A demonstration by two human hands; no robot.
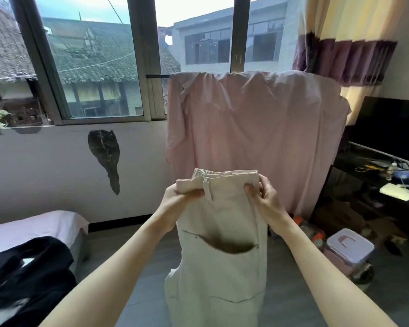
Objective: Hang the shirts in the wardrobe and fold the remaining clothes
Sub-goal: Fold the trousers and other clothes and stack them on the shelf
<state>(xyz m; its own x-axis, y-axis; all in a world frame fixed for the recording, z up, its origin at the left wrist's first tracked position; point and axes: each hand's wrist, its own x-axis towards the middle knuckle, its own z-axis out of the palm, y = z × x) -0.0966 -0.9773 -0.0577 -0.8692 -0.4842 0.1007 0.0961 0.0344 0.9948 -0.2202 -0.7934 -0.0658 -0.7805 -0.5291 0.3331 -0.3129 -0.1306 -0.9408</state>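
Note:
I hold a pair of cream trousers (220, 234) upright in front of me by the waistband, the legs hanging down out of the frame. My left hand (175, 199) is shut on the left end of the waistband. My right hand (263, 197) grips the right end. A slanted pocket opening shows on the facing side. Behind the trousers stands a clothes rack draped with a pink cloth (257, 138). Dark clothes (26, 274) lie heaped on the bed at the lower left.
The bed with a pink sheet (33, 227) is at the left. A black TV stand (373, 185) with small items and a dark screen fills the right. A pink lidded box (347, 249) sits on the floor by it. A window and striped curtain (347, 38) are ahead.

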